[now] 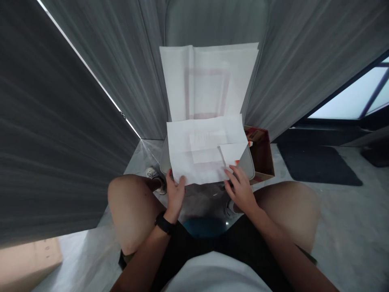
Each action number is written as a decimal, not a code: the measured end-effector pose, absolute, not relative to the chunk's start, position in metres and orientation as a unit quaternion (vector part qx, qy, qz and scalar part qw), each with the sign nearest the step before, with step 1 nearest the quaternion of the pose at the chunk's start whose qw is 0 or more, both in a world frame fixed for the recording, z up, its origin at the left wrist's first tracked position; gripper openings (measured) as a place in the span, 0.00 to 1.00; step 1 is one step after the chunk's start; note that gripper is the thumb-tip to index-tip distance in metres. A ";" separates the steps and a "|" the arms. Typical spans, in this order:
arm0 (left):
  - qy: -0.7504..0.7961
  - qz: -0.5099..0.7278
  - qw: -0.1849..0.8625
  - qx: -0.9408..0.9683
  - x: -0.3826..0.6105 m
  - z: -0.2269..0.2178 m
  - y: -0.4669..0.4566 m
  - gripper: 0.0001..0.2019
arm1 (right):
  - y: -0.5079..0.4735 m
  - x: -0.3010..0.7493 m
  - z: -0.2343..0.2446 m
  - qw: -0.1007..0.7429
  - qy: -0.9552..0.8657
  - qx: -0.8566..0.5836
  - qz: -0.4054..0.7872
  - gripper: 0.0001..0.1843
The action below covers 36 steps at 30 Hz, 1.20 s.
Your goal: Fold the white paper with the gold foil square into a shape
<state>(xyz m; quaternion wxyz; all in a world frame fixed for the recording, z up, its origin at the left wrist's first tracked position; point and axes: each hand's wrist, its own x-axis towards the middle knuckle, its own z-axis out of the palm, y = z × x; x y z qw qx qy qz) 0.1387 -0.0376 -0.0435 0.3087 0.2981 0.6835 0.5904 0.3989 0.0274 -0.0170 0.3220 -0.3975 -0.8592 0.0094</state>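
A large white sheet of paper (182,154) lies over the seat of a grey chair in front of me, a faint coloured print showing through. My left hand (176,192) pinches its near left edge, thumb on top and fingers underneath. At the near right edge my right hand (240,188) rests with fingers apart, fingertips touching the paper beside a smaller white flap (234,153). Whether that flap is a fold or a separate piece, I cannot tell. A bit of orange shows by it. Behind, another large sheet (209,81) leans upright against the chair back (215,22).
An open red-brown cardboard box (264,156) stands on the floor right of the chair. Farther right are a dark mat (317,164) and a window (340,97). Grey panelled walls (91,48) flank the chair. A tan box (30,263) is at lower left.
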 end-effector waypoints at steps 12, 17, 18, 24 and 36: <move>0.584 0.505 0.448 0.450 0.159 -0.008 -0.090 0.43 | 0.002 0.358 -0.037 0.291 -0.902 -0.316 0.047 0.31; 0.578 0.427 0.372 0.588 0.123 0.004 -0.074 0.43 | 0.013 0.351 -0.029 0.340 -0.881 -0.312 0.101 0.18; 0.578 0.419 0.337 0.614 0.116 0.007 -0.069 0.41 | 0.015 0.350 -0.027 0.348 -0.875 -0.318 0.110 0.15; 0.545 0.356 0.040 0.758 0.101 0.003 -0.030 0.25 | 0.030 0.336 -0.025 0.380 -0.805 -0.436 0.133 0.16; 0.529 0.249 -0.010 0.811 0.119 -0.023 0.002 0.20 | 0.044 0.320 -0.035 0.399 -0.728 -0.542 0.127 0.14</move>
